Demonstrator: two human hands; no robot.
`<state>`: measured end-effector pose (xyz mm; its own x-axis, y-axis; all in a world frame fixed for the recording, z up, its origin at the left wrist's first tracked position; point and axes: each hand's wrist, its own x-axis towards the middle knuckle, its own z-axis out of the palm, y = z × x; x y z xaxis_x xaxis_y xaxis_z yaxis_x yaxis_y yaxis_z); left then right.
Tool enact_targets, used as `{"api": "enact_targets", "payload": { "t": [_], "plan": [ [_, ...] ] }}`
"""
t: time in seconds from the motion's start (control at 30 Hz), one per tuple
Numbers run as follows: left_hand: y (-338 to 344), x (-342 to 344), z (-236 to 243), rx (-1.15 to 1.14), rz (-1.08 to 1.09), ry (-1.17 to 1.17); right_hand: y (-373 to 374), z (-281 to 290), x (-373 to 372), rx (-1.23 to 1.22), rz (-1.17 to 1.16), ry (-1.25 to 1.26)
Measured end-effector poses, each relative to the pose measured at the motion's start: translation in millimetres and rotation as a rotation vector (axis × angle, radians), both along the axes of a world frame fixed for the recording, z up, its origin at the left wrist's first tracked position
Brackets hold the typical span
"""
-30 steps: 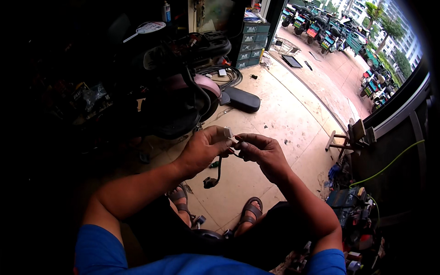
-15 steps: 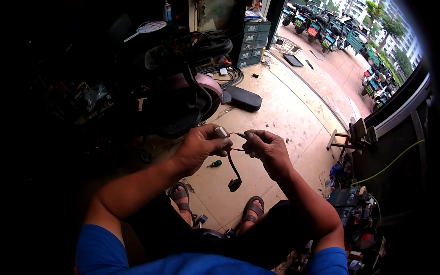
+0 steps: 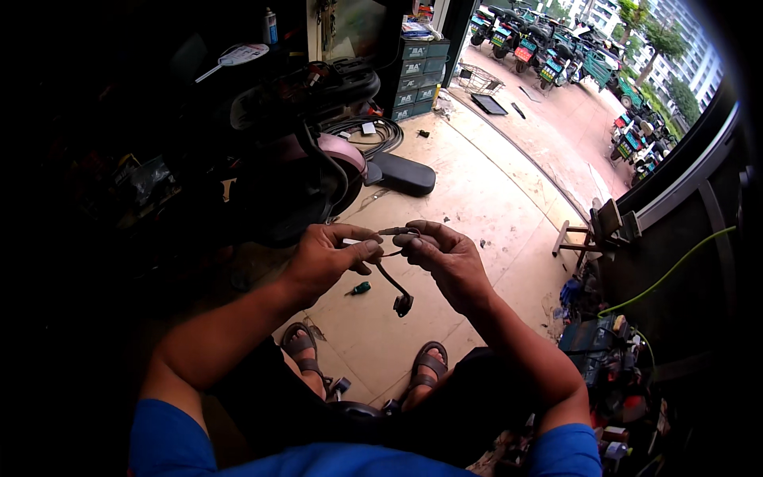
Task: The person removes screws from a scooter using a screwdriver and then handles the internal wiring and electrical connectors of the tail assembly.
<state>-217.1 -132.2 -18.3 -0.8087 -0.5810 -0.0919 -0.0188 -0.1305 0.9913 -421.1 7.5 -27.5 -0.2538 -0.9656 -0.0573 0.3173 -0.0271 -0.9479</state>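
Note:
Above the floor, my left hand (image 3: 327,261) is closed on a short wiring lead (image 3: 389,277). Its dark cable hangs below the fingers and ends in a black socket-like plug (image 3: 404,304). Opposite it, my right hand (image 3: 447,264) pinches the thin wires at the lead's other end. Between the two sets of fingertips runs a dark sleeved wire (image 3: 395,230), with a second thin wire below it. Only a sliver of something white shows by my left fingers. Under my hands, a small green-handled screwdriver (image 3: 359,288) lies on the floor.
A partly dismantled scooter (image 3: 318,159) stands at the left, a black seat (image 3: 404,174) on the tiles beside it. Behind are coiled cables (image 3: 385,137) and stacked battery boxes (image 3: 419,75). A small wooden stool (image 3: 598,230) and cluttered tools (image 3: 592,342) are at right.
My hands have come closer together, and the right fingers now meet the left ones nearly. The white connector seen earlier in my left fingers is mostly hidden. The whole view has shifted slightly.

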Motion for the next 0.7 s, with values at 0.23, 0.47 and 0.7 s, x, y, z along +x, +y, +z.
{"api": "enact_targets", "payload": {
  "t": [0.23,0.47,0.7],
  "plan": [
    [3,1,4,0.209,0.037,0.063,-1,7,1,0.108,-0.066,0.079],
    [-1,-2,2,0.276,0.102,0.095,-4,3,-3,0.141,0.037,0.119],
    [3,-3,-1,0.414,0.109,0.183,-1,3,10,0.115,0.103,0.076]
  ]
}}
